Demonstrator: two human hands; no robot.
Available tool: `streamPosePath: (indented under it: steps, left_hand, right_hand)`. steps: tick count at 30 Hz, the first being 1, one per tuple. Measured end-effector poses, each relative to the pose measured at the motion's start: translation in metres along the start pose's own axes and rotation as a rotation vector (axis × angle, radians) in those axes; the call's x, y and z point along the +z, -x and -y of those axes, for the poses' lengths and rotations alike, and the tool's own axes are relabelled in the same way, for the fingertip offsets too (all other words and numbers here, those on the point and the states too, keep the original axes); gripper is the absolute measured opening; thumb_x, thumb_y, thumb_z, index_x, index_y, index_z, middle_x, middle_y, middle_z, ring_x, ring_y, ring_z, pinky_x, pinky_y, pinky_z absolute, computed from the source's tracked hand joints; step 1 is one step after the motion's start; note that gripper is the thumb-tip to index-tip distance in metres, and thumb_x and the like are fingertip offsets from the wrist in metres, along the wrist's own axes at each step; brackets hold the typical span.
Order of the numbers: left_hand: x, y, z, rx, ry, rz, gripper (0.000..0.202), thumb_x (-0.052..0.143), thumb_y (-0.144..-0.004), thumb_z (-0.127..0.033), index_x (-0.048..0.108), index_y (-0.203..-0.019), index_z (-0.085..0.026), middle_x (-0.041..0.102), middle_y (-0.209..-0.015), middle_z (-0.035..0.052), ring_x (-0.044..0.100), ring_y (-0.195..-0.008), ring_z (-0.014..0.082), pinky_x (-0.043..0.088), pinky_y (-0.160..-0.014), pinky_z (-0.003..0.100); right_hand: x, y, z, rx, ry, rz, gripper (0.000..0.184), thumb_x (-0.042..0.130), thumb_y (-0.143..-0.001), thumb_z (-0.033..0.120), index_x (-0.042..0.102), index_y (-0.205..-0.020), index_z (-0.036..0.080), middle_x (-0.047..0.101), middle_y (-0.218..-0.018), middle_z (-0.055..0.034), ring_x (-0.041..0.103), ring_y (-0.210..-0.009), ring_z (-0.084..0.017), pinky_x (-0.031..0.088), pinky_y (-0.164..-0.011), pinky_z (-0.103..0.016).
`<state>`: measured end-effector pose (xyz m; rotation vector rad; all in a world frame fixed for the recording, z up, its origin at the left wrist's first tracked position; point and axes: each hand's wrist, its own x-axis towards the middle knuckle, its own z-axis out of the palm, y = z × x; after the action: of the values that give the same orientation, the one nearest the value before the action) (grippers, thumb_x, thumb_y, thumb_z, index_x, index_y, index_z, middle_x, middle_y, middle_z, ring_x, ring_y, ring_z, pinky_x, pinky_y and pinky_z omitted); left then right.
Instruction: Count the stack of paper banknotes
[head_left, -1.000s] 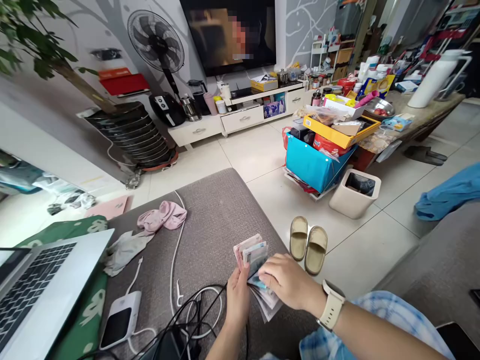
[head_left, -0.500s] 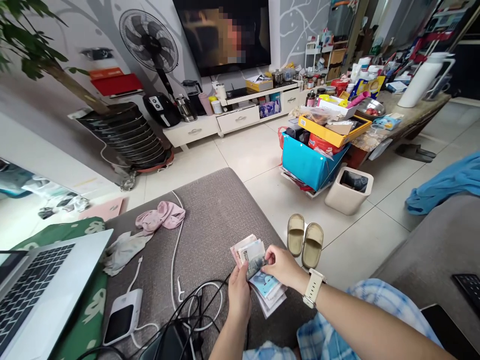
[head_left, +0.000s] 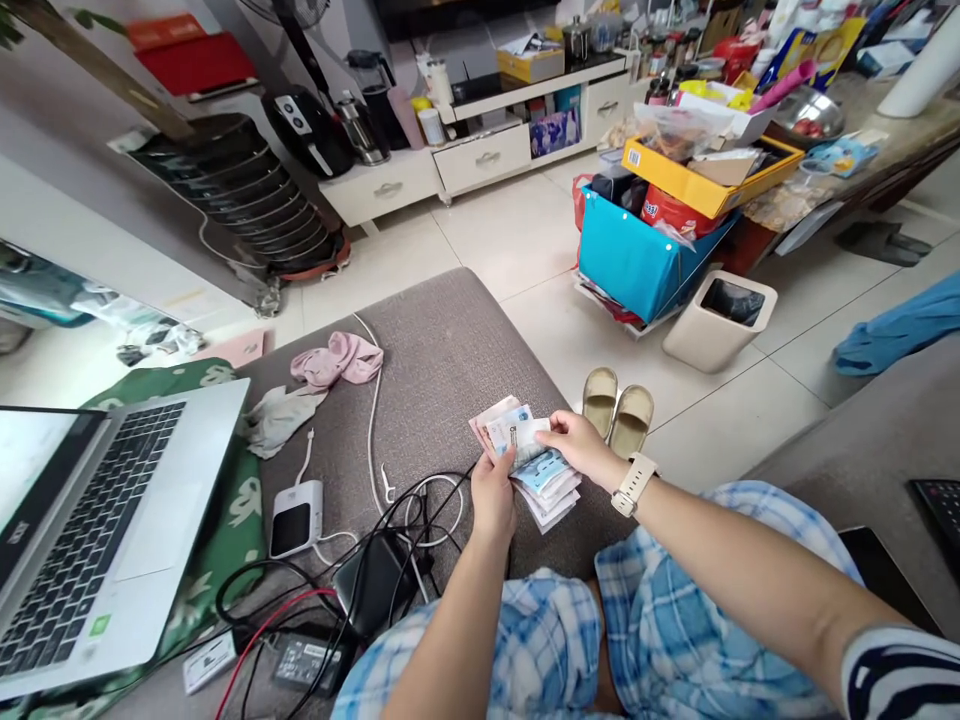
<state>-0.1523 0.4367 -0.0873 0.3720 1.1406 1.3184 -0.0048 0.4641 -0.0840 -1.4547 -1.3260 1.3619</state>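
Observation:
A fanned bundle of banknotes (head_left: pixel 546 478) is held over the grey couch seat, in front of my knees. My left hand (head_left: pixel 493 495) is closed round its left side, thumb on top. With fingers and thumb pinched, my right hand (head_left: pixel 581 442) grips the upper edge of one pale note in the bundle. Blue notes show below it, and pinkish ones stick out at the upper left. A cream watch (head_left: pixel 634 485) is on my right wrist. The fingers under the bundle are hidden.
On the couch (head_left: pixel 442 340) lie a laptop (head_left: pixel 97 540), a white power bank (head_left: pixel 296 518), tangled black cables (head_left: pixel 405 540) and a pink cloth (head_left: pixel 337 360). Beyond the couch edge are slippers (head_left: pixel 628 420), a bin (head_left: pixel 720 320) and a blue box (head_left: pixel 637 250).
The view has tilted down, showing more of my lap and the laptop. Within the bundle, a pale note now stands in my right hand's pinch, and the fan of notes has shifted.

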Motion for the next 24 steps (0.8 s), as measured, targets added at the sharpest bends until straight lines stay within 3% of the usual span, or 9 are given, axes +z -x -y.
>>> streamPosePath:
  steps: [9,13,18,24]
  left_hand:
    - [0.0,-0.006,0.003,-0.032,0.053,-0.026,0.034,0.07,-0.075,-0.033,0.071,-0.101,-0.011,0.076,-0.099,0.0112,0.07,-0.095,0.0271,0.051,-0.091,0.042]
    - [-0.002,-0.009,0.004,-0.064,0.061,-0.015,0.037,0.068,-0.076,-0.033,0.07,-0.105,-0.012,0.075,-0.105,0.0115,0.068,-0.105,0.028,0.049,-0.095,0.04]
    - [-0.002,-0.01,0.004,-0.078,0.066,-0.034,0.036,0.069,-0.075,-0.031,0.07,-0.105,-0.011,0.075,-0.104,0.0111,0.069,-0.104,0.0276,0.049,-0.097,0.041]
    - [-0.001,-0.01,0.005,-0.05,0.023,-0.04,0.033,0.065,-0.078,-0.029,0.07,-0.106,-0.012,0.075,-0.106,0.0103,0.066,-0.11,0.0264,0.047,-0.1,0.04]
  right_hand:
    - [-0.001,0.003,0.008,-0.004,-0.063,0.019,0.027,0.06,-0.08,0.04,0.047,-0.067,0.021,0.047,-0.059,0.0051,0.043,-0.057,-0.014,0.032,-0.056,-0.026]
    - [-0.002,0.005,0.015,-0.001,-0.101,0.049,0.025,0.058,-0.082,0.038,0.049,-0.068,0.02,0.048,-0.06,0.005,0.044,-0.057,-0.013,0.033,-0.058,-0.027]
    - [-0.004,0.006,0.016,0.022,-0.12,0.068,0.018,0.057,-0.084,0.036,0.055,-0.075,0.019,0.057,-0.068,0.0022,0.052,-0.064,-0.015,0.038,-0.063,-0.027]
    - [-0.004,0.003,0.01,-0.015,-0.084,0.045,0.019,0.055,-0.084,0.034,0.052,-0.071,0.02,0.054,-0.067,0.0034,0.049,-0.062,-0.015,0.036,-0.061,-0.027]
